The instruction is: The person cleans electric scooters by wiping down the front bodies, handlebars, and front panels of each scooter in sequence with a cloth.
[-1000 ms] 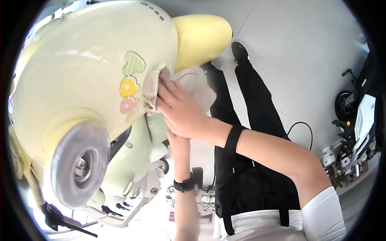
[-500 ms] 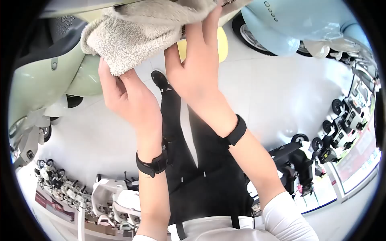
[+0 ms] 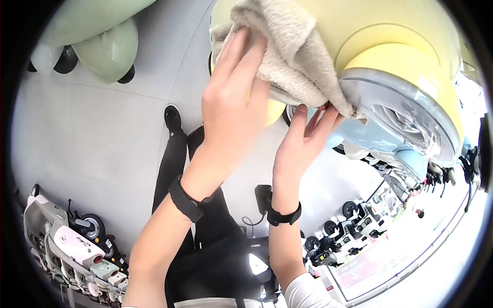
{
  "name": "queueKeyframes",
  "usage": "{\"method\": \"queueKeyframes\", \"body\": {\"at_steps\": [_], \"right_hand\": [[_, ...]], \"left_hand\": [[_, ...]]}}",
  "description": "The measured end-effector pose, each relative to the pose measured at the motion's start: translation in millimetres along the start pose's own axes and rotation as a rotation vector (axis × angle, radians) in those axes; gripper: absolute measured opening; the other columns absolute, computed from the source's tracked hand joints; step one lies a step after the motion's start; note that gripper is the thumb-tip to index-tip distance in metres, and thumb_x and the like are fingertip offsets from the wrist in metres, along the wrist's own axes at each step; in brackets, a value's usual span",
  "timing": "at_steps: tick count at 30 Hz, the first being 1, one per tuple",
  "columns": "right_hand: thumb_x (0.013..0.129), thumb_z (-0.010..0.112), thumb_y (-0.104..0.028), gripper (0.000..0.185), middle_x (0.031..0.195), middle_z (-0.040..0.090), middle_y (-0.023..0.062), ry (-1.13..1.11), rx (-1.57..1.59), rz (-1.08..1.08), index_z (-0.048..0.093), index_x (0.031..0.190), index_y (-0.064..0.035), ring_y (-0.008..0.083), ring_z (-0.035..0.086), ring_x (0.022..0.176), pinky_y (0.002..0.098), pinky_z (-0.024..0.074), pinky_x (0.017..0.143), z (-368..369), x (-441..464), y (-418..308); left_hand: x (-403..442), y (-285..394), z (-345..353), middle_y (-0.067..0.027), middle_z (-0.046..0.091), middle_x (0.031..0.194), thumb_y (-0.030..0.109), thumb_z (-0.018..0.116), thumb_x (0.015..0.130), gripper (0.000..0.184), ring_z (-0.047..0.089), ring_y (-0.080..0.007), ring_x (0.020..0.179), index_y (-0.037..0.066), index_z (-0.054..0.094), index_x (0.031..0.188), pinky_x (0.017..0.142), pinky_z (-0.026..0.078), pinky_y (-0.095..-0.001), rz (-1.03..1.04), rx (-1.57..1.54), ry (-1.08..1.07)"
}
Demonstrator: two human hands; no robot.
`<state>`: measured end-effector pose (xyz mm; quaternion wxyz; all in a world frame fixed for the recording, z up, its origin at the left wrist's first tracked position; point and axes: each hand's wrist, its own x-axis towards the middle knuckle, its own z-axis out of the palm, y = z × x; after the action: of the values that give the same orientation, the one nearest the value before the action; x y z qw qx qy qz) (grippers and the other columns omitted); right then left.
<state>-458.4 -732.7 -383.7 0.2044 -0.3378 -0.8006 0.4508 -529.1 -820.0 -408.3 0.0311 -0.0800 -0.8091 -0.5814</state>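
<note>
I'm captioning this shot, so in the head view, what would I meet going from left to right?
Glossy pale green rounded bodywork → black shoe → beige terry cloth → round silver-grey fitting with a clear, shiny rim.

Your towel (image 3: 290,43) has the scooter (image 3: 359,18) behind it, headlight (image 3: 405,120) to its right, your left hand (image 3: 231,100) on its left part, your right hand (image 3: 299,151) below.

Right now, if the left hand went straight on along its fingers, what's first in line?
The cloth; the fingers of the left hand seem to be touching it. Past that, probably the pale yellow shell, though depth behind the cloth is unclear.
</note>
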Motion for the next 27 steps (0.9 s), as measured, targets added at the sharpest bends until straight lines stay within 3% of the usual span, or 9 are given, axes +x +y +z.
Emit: {"method": "queueKeyframes", "body": {"at_steps": [4, 6, 11, 15, 18, 19, 21, 24, 27], "right_hand": [[0.098, 0.058, -0.004, 0.066, 0.165, 0.017, 0.0278, -0.055, -0.28, -0.129, 0.028, 0.156, 0.005, 0.0374, 0.023, 0.153, 0.0462, 0.0195, 0.123, 18, -7, 0], [0.097, 0.06, -0.007, 0.072, 0.164, 0.013, 0.0323, -0.138, -0.436, -0.119, 0.022, 0.157, 0.0063, 0.0468, 0.014, 0.153, 0.0497, 0.0148, 0.124, 32, -16, 12], [0.097, 0.058, -0.004, 0.081, 0.165, 0.018, 0.0288, -0.111, -0.242, 0.083, 0.008, 0.161, 0.0037, 0.0394, 0.017, 0.155, 0.046, 0.0153, 0.125, 29, -35, 62], [0.101, 0.056, -0.008, 0.073, 0.163, 0.021, 0.0283, -0.003, 0.007, 0.093, 0.013, 0.158, 0.0059, 0.037, 0.027, 0.15, 0.0462, 0.0199, 0.124, 21, -16, 46], [0.102, 0.057, -0.017, 0.071, 0.159, 0.023, 0.0297, 0.059, -0.104, -0.048, 0.016, 0.155, 0.0076, 0.0385, 0.032, 0.144, 0.0456, 0.023, 0.121, 24, 7, 17], [0.101, 0.059, -0.017, 0.074, 0.159, 0.021, 0.0327, 0.068, -0.12, -0.078, 0.016, 0.155, 0.0089, 0.0423, 0.03, 0.144, 0.0474, 0.0211, 0.121, 35, 8, 4], [0.098, 0.06, -0.015, 0.077, 0.157, 0.015, 0.0386, 0.057, -0.321, -0.208, 0.015, 0.154, 0.0111, 0.0498, 0.024, 0.145, 0.0519, 0.0164, 0.121, 55, -1, 3], [0.096, 0.058, -0.01, 0.077, 0.155, 0.011, 0.0433, -0.048, -0.493, -0.333, 0.013, 0.154, 0.0129, 0.0564, 0.013, 0.147, 0.0577, 0.0093, 0.122, 58, -17, 36], [0.099, 0.055, -0.009, 0.075, 0.16, 0.015, 0.0352, -0.118, -0.386, -0.149, 0.011, 0.157, 0.0083, 0.0468, 0.016, 0.15, 0.053, 0.0122, 0.123, 54, -38, 46]], "left_hand": [[27, -7, 9, -0.0192, 0.059, 0.144, -0.004, 0.058, 0.085, 0.05, 0.058, -0.0388, 0.13, 0.003, 0.064, 0.134, 0.104, 0.051, -0.0422, 0.127, -0.011, 0.112], [15, -31, 15, -0.0193, 0.06, 0.142, -0.001, 0.059, 0.086, 0.048, 0.061, -0.0389, 0.126, 0.002, 0.064, 0.134, 0.101, 0.052, -0.0418, 0.08, 0.051, 0.142], [-29, -64, -6, -0.0194, 0.058, 0.145, 0.009, 0.067, 0.09, 0.044, 0.063, -0.0398, 0.122, 0.001, 0.063, 0.134, 0.097, 0.055, -0.0423, -0.385, 0.088, -0.24], [-13, -55, 1, -0.0215, 0.059, 0.141, 0.01, 0.064, 0.09, 0.045, 0.063, -0.0406, 0.117, 0.0, 0.061, 0.134, 0.092, 0.055, -0.0459, -0.032, 0.115, -0.139], [26, -32, 0, -0.0202, 0.068, 0.097, 0.011, 0.062, 0.088, 0.016, 0.065, -0.0417, 0.088, 0.0, 0.068, 0.098, 0.074, 0.051, -0.0455, 0.084, -0.032, -0.147], [41, -39, 8, -0.022, 0.066, 0.099, 0.012, 0.061, 0.086, 0.019, 0.062, -0.0449, 0.088, -0.001, 0.066, 0.098, 0.074, 0.049, -0.049, 0.274, -0.063, 0.041], [58, -65, 19, -0.0246, 0.051, 0.136, 0.011, 0.055, 0.093, 0.044, 0.046, -0.0457, 0.126, -0.004, 0.049, 0.133, 0.106, 0.036, -0.0466, 0.459, -0.266, 0.007], [42, -74, 1, -0.024, 0.05, 0.146, 0.009, 0.053, 0.094, 0.045, 0.05, -0.0429, 0.13, -0.002, 0.051, 0.138, 0.109, 0.04, -0.0441, 0.184, -0.138, -0.129], [11, -94, 15, -0.0225, 0.065, 0.123, 0.012, 0.062, 0.085, 0.029, 0.064, -0.0413, 0.101, -0.001, 0.065, 0.111, 0.086, 0.053, -0.0495, -0.064, 0.135, -0.089]]}}
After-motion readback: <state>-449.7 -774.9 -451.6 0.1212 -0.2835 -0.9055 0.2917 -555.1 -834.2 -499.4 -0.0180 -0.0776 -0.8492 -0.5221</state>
